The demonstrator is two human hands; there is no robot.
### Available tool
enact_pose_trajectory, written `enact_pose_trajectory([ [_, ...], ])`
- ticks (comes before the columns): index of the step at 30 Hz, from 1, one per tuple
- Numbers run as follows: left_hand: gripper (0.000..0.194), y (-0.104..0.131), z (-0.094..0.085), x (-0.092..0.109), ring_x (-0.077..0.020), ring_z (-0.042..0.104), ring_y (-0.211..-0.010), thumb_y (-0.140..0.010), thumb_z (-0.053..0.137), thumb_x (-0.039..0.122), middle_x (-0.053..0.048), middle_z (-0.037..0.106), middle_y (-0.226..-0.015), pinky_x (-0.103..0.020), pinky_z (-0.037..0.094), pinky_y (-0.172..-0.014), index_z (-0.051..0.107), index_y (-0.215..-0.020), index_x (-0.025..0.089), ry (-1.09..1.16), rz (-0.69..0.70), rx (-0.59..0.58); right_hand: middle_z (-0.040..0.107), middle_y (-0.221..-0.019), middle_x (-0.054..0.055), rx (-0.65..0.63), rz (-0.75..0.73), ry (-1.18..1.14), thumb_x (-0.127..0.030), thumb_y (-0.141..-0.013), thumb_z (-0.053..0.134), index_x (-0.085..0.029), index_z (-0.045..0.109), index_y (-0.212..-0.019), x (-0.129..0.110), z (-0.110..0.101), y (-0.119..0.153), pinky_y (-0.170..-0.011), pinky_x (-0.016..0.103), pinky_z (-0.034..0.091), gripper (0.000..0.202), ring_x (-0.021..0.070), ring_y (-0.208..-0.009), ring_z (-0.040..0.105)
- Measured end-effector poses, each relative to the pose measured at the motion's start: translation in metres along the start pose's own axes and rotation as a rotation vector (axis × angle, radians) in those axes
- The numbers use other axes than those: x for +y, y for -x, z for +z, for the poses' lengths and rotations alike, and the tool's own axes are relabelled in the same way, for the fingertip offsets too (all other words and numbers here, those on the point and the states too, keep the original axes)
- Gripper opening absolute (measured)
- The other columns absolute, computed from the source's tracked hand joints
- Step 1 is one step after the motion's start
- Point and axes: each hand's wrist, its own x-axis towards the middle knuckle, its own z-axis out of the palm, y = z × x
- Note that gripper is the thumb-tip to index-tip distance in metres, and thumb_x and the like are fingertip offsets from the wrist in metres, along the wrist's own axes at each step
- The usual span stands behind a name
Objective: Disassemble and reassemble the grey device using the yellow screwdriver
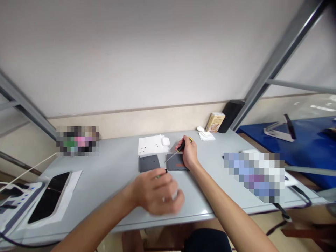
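My right hand [190,152] grips a screwdriver [181,147] with a black and yellow handle. Its thin shaft slants down and left, the tip near the gap between two dark grey case pieces. One case piece [174,161], with orange marking and a slotted edge, lies under my right wrist. The other, a flat dark grey panel [149,162], lies to its left. My left hand [159,190] is curled and blurred in front of them; a small green and black bit shows at its fingers, too unclear to name. Behind the panels, several tiny dark screws [142,149] rest on white paper [149,141].
A white earbud case [165,141] sits on the paper's right edge. At the back right stand a carton [215,121], crumpled tissue [206,135] and a black cylinder [231,116]. A phone [49,196] and a power strip [21,206] lie at left. Blurred-out items flank the grey table [105,189].
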Motion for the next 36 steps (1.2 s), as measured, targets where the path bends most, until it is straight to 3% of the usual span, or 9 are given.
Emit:
enact_pose_trajectory([
  [4, 0.010, -0.004, 0.022, -0.003, -0.0230, 0.059, -0.088, -0.094, 0.058, 0.022, -0.010, 0.067, -0.101, -0.039, 0.048, -0.077, 0.066, -0.098, 0.018, -0.157, 0.171, -0.064, 0.060, -0.058, -0.005, 0.000, 0.011, 0.007, -0.046, -0.081, 0.069, -0.023, 0.055, -0.075, -0.001, 0.000, 0.000, -0.047, 0.025, 0.050, 0.028, 0.0127, -0.046, 0.059],
  [9, 0.012, -0.003, 0.045, 0.007, -0.0250, 0.056, -0.096, -0.093, 0.060, 0.021, -0.012, 0.063, -0.109, -0.037, 0.046, -0.082, 0.062, -0.103, 0.016, -0.127, 0.109, -0.126, 0.060, -0.057, -0.005, 0.003, 0.008, 0.022, -0.047, -0.081, 0.069, -0.023, 0.055, -0.076, -0.001, -0.001, 0.000, -0.047, 0.025, 0.050, 0.028, 0.0127, -0.047, 0.060],
  [13, 0.012, -0.002, 0.044, 0.006, -0.0218, 0.056, -0.094, -0.097, 0.054, 0.018, -0.010, 0.063, -0.110, -0.034, 0.046, -0.082, 0.063, -0.105, 0.018, -0.047, 0.075, -0.033, 0.060, -0.058, -0.005, 0.008, 0.019, 0.028, -0.049, -0.080, 0.070, -0.022, 0.055, -0.075, -0.003, -0.004, -0.002, -0.046, 0.024, 0.049, 0.031, 0.0121, -0.047, 0.059],
  [17, 0.020, 0.001, 0.028, -0.024, -0.0216, 0.059, -0.096, -0.099, 0.050, 0.017, -0.011, 0.065, -0.113, -0.035, 0.046, -0.082, 0.066, -0.111, 0.018, -0.057, 0.056, 0.097, 0.062, -0.060, -0.005, -0.004, 0.048, 0.025, -0.050, -0.079, 0.071, -0.021, 0.055, -0.077, -0.003, -0.005, -0.003, -0.047, 0.024, 0.051, 0.033, 0.0123, -0.048, 0.060],
  [22, 0.023, 0.017, 0.015, -0.070, -0.0185, 0.060, -0.082, -0.100, 0.045, 0.017, -0.007, 0.065, -0.096, -0.034, 0.047, -0.079, 0.068, -0.101, 0.019, -0.067, -0.216, 0.170, 0.061, -0.060, -0.006, -0.030, 0.049, -0.004, -0.051, -0.078, 0.074, -0.022, 0.055, -0.078, -0.003, -0.003, -0.006, -0.047, 0.025, 0.051, 0.035, 0.0126, -0.048, 0.059],
  [25, 0.031, 0.028, 0.022, -0.074, -0.0177, 0.061, -0.078, -0.106, 0.037, 0.024, -0.004, 0.061, -0.092, -0.032, 0.048, -0.073, 0.067, -0.098, 0.021, -0.032, -0.622, 0.222, 0.060, -0.061, -0.006, -0.054, 0.064, -0.078, -0.048, -0.076, 0.076, -0.021, 0.055, -0.079, -0.006, -0.002, -0.008, -0.046, 0.025, 0.050, 0.034, 0.0118, -0.047, 0.057],
  [27, 0.031, 0.032, 0.029, -0.069, -0.0163, 0.061, -0.073, -0.107, 0.036, 0.029, -0.003, 0.060, -0.096, -0.031, 0.046, -0.067, 0.066, -0.102, 0.023, 0.025, -0.772, 0.172, 0.058, -0.061, -0.006, -0.057, 0.084, -0.150, -0.044, -0.076, 0.076, -0.021, 0.055, -0.080, -0.011, -0.001, -0.010, -0.046, 0.023, 0.049, 0.032, 0.0103, -0.047, 0.054],
  [32, 0.019, 0.030, 0.034, -0.064, -0.0165, 0.063, -0.074, -0.100, 0.047, 0.028, -0.003, 0.061, -0.107, -0.030, 0.045, -0.067, 0.065, -0.107, 0.026, 0.056, -0.799, 0.073, 0.053, -0.064, -0.008, -0.109, 0.143, -0.264, -0.036, -0.078, 0.076, -0.021, 0.052, -0.079, -0.050, -0.005, 0.002, -0.047, 0.019, 0.045, 0.029, 0.0064, -0.048, 0.049],
  [36, 0.023, 0.029, 0.024, -0.071, -0.0182, 0.064, -0.081, -0.103, 0.043, 0.034, -0.002, 0.064, -0.101, -0.029, 0.046, -0.073, 0.064, -0.110, 0.026, 0.169, -0.798, 0.102, 0.058, -0.079, -0.006, -0.357, 0.037, -0.150, -0.038, -0.090, 0.067, -0.023, 0.055, -0.087, -0.086, -0.021, 0.044, -0.036, 0.018, 0.028, 0.019, 0.0022, -0.040, 0.031],
])
